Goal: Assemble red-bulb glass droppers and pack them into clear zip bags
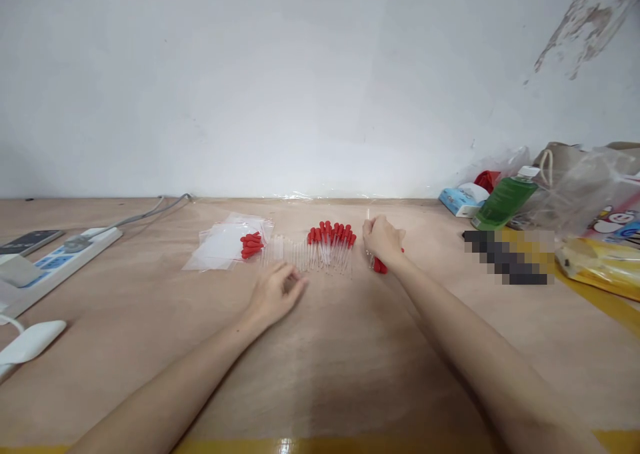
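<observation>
A row of glass droppers with red rubber bulbs [331, 244] lies at the middle of the wooden table [330, 367]. My right hand [383, 239] rests just right of that row, fingers curled around droppers with red bulbs [380, 266] that peek out below it. My left hand [276, 293] lies on the table in front of several bare clear glass tubes [285, 251], fingers loosely curled; what it holds, if anything, is hidden. A small pile of loose red bulbs [251, 245] sits beside clear plastic bags [223, 244] to the left.
A white power strip [60, 261] with a cable, a phone [30, 241] and a white charger [31, 341] lie at the left. At the right stand a green bottle [505, 202], a small box [463, 199] and plastic bags [595, 207]. Behind the table is a white wall.
</observation>
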`<state>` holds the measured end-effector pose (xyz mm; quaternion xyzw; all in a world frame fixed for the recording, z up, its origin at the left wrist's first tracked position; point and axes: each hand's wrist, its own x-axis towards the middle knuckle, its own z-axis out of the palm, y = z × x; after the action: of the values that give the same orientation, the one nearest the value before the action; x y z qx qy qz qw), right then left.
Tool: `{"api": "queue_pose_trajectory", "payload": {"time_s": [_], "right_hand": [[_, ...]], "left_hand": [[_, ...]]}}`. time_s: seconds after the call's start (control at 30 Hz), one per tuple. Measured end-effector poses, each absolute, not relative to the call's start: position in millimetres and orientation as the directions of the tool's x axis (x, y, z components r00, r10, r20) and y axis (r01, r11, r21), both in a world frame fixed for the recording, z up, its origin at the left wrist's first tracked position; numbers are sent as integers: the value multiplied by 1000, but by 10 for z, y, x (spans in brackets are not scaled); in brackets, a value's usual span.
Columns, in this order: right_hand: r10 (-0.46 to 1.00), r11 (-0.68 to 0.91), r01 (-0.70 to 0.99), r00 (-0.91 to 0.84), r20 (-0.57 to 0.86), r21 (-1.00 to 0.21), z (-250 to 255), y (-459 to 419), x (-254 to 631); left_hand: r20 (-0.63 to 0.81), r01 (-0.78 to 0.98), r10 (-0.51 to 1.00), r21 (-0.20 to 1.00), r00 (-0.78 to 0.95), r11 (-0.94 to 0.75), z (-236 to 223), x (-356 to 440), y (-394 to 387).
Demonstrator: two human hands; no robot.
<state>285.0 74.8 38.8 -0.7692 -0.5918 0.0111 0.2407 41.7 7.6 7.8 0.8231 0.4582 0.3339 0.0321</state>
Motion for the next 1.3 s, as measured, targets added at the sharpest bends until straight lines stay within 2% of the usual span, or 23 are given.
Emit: {"api": "queue_pose_trajectory", "payload": {"time_s": [0.1, 0.17, 0.27, 0.37, 0.47, 0.67, 0.83, 0.93, 0.97, 1.0, 1.07, 1.17, 1.3], "right_hand": [[870, 117, 883, 130, 476, -455, 294, 493, 2867], [821, 320, 858, -39, 570, -403, 173, 314, 2867], [735, 487, 824, -208, 646, -289, -12, 101, 2854], [673, 553, 807, -286, 682, -208, -116, -14, 2832], [654, 582, 794, -330, 681, -175, -131, -62, 2807], [657, 604, 780, -371, 657, -164, -93, -107, 2780], [670, 611, 770, -380, 637, -183, -84, -123, 2773], [677, 604, 773, -369, 636, -194, -79, -130, 2772], [680, 600, 775, -364, 637, -197, -76, -134, 2772], [680, 599, 776, -360, 639, -200, -72, -137, 2772], [675, 604, 771, -358, 645, -203, -65, -144, 2772], [664, 616, 761, -361, 655, -205, -63, -151, 2769], [653, 620, 760, -362, 665, -195, -80, -145, 2750]], "left_hand": [[646, 880, 745, 243, 166, -407, 162, 152, 327], [684, 937, 727, 212, 61, -278, 184, -43, 493], [680, 947, 733, 223, 18, -230, 147, -273, 660], [646, 949, 763, 225, 23, -220, 81, -375, 726], [643, 946, 764, 216, 49, -243, 45, -382, 740], [644, 942, 758, 183, 103, -282, 32, -343, 709], [643, 940, 764, 223, 56, -257, 109, -309, 651], [689, 863, 724, 390, -41, -322, 163, -184, 563], [668, 791, 740, 495, -81, -360, 162, -109, 516], [645, 754, 760, 536, -76, -379, 148, -18, 461], [600, 696, 800, 581, -18, -421, 80, 190, 331], [366, 394, 921, 834, 132, -387, -69, 467, 144], [260, 188, 927, 930, 270, -316, -200, 597, 31]]}}
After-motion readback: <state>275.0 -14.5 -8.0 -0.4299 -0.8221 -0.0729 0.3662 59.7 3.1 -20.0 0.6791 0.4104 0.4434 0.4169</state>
